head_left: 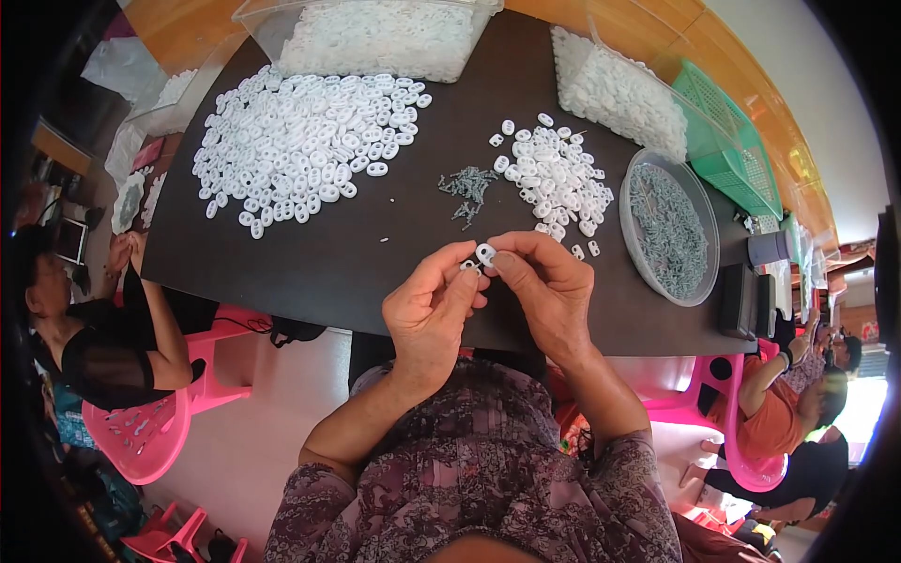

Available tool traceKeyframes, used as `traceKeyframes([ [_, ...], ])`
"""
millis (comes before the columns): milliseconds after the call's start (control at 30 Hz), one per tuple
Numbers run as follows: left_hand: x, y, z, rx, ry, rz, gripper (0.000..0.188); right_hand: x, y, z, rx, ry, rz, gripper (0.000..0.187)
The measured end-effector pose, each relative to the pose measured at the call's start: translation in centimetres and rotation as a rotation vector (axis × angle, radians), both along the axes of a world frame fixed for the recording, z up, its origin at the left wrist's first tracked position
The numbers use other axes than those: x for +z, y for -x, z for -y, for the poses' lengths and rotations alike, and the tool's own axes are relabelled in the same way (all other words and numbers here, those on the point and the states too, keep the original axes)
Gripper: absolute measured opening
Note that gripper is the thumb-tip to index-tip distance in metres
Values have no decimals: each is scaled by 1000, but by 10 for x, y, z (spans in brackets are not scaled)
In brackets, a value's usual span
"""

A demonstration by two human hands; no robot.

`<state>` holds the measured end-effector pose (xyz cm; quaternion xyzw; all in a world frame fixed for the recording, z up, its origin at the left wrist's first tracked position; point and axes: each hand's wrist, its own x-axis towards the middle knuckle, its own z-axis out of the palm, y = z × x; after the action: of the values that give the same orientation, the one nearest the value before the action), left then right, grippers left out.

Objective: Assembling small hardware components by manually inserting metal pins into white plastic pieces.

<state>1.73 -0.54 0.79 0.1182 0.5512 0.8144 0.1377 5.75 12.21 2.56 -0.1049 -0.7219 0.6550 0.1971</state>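
In front of my body, at the table's near edge, both hands meet over small white plastic pieces. My right hand (549, 286) pinches a white oval piece with holes (485, 254) between thumb and fingertips. My left hand (427, 305) is closed on a smaller white piece (470, 267), touching or very close to the oval one; the fingertips partly cover it. Just beyond lies a little heap of thin grey screws (467, 185). To its right spreads a pile of small white two-holed pieces (560, 178). Far left is a larger pile of white two-holed ovals (305, 141).
A round clear tray (627, 230) of grey screws stands on the right of the dark table (282, 267). Clear bins of white pieces (375, 42) and a green basket (732, 141) line the back. Black boxes (739, 300) sit at the right edge. People sit at both sides.
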Motion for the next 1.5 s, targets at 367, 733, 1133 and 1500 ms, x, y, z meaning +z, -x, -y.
traceKeyframes([
  [367,-6,1,-3,24,8,-61,26,-5,2,1,35,-36,-43,11],
  [733,-8,5,-3,-38,-99,50,26,2,-1,3,83,2,-9,20],
  [1133,4,3,-4,-59,-166,108,26,1,1,-3,-18,-643,-255,38],
  [1500,1,6,0,-96,-115,43,27,0,2,-1,-61,-741,-335,38],
])
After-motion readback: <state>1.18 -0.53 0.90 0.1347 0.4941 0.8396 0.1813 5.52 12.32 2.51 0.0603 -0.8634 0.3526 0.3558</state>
